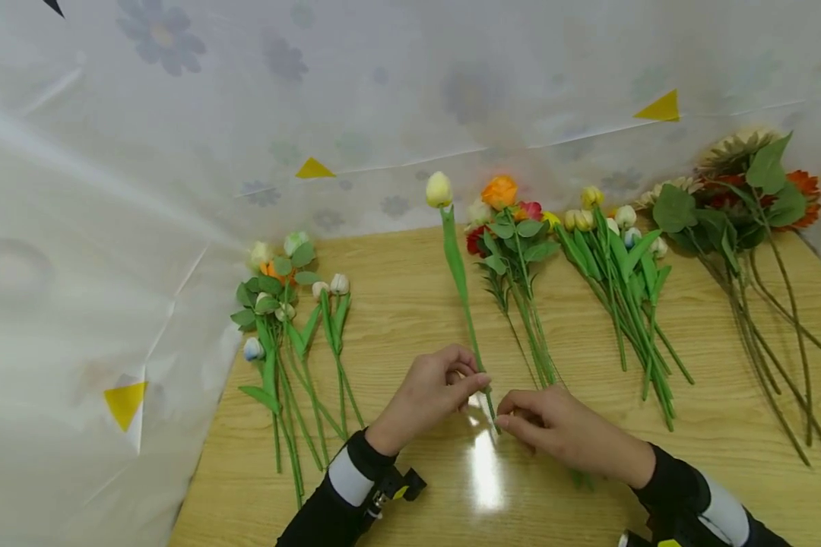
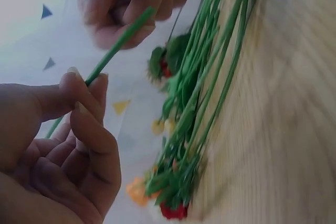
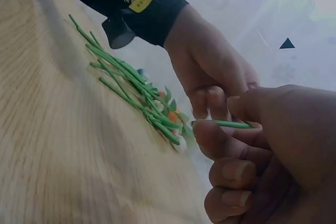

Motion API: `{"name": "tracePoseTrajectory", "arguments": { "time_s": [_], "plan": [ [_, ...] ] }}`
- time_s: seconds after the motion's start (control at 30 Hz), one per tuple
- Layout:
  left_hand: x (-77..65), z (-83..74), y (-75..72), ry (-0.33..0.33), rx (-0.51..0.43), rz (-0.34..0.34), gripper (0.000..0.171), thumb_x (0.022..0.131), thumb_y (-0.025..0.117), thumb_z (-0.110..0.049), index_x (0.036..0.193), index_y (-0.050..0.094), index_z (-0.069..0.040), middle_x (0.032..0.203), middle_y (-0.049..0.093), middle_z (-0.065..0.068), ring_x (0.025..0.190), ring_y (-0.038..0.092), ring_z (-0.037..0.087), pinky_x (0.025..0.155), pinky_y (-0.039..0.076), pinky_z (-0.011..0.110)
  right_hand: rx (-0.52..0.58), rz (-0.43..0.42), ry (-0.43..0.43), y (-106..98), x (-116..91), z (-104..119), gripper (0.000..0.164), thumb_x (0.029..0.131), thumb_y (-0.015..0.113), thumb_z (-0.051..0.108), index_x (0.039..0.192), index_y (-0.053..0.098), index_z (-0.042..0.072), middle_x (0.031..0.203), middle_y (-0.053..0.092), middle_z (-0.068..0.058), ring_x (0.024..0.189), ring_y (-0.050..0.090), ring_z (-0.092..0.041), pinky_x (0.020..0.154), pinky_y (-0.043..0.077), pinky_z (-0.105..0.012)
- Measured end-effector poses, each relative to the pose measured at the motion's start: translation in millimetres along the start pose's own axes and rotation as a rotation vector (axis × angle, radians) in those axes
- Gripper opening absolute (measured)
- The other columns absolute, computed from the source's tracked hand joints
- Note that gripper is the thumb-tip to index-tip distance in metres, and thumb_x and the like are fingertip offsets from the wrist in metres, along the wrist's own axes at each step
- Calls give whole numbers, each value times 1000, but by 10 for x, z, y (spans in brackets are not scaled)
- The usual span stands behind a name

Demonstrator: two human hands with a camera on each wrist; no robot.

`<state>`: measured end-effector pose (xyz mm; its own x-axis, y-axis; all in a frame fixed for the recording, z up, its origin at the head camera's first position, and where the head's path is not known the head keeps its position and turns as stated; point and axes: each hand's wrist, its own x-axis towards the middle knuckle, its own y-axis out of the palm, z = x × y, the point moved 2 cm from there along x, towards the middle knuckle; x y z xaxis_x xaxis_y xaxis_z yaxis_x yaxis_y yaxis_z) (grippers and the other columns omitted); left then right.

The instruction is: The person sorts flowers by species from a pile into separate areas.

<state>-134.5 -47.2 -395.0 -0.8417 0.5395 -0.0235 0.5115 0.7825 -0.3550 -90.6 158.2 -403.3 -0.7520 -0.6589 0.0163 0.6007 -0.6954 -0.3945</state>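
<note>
A pale yellow tulip (image 1: 439, 190) on a long green stem stands out before me, its bloom toward the back. My left hand (image 1: 438, 387) pinches the stem low down between thumb and index finger, the other fingers curled. In the left wrist view the cut end of the tulip stem (image 2: 123, 38) points up, overlapping the fingers of the right hand (image 2: 139, 3). My right hand (image 1: 561, 425) is right by that lower end, fingers loosely bent. A gap shows between its thumb and index finger in the right wrist view, with the stem (image 3: 231, 124) across it.
Mixed flowers (image 1: 274, 296) and white tulips (image 1: 340, 285) lie at the left of the wooden table (image 1: 397, 304). A bunch with an orange rose (image 1: 499, 192), tulips (image 1: 591, 197) and large leafy stems (image 1: 766, 167) lie toward the right. A patterned sheet (image 1: 383, 99) hangs behind.
</note>
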Motion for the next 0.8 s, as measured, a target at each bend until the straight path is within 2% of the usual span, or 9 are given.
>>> {"name": "tracePoseTrajectory", "arguments": {
  "time_s": [0.1,0.23,0.37,0.5,0.57,0.63,0.73,0.8],
  "plan": [
    [24,-34,106,62,7,28,14,97,67,-18,102,62,-6,88,72,12,65,67,31,52,53,26,49,-1,-39,39,0,-1,16,106,52,17,95,63,14,61,58,-2,47,37,3,44,36,-19],
    [30,-43,185,106,20,42,14,97,67,-16,105,62,-6,88,72,10,61,66,20,52,51,22,60,-18,-40,47,-37,-38,16,105,53,13,92,62,12,61,57,0,48,36,4,44,36,-20],
    [40,-50,200,133,47,44,17,98,66,-18,110,63,-6,94,72,9,67,68,15,56,53,20,-24,-112,-59,3,-83,-90,19,101,57,5,85,62,14,60,46,13,50,35,6,46,35,-19],
    [17,-31,79,119,108,8,25,101,61,-23,123,62,-11,105,70,3,76,67,9,64,55,22,-164,-260,-44,-129,-125,-160,28,96,59,-1,78,59,20,61,37,18,51,32,5,47,31,-21],
    [-19,13,-55,80,142,-40,27,103,59,-25,127,62,-13,106,69,2,77,66,10,63,55,24,-236,-332,-17,-220,-171,-222,30,95,61,-1,76,57,22,61,37,18,51,33,4,48,31,-22],
    [-70,81,-224,66,243,-118,26,103,58,-24,126,63,-13,106,69,1,78,66,11,62,54,24,-306,-386,27,-339,-250,-294,31,95,61,0,75,55,24,62,37,17,52,33,3,49,29,-23],
    [-169,220,-482,64,515,-294,21,101,61,-21,119,66,-11,100,70,3,74,66,11,56,50,22,-417,-463,85,-552,-396,-394,31,94,60,2,74,53,23,61,38,14,51,32,1,50,27,-24],
    [-254,328,-644,16,688,-400,19,100,63,-19,115,66,-8,97,69,4,70,65,11,53,47,20,-497,-500,133,-713,-496,-452,29,95,59,4,73,53,21,60,38,12,51,30,0,51,24,-24]
  ]
}}
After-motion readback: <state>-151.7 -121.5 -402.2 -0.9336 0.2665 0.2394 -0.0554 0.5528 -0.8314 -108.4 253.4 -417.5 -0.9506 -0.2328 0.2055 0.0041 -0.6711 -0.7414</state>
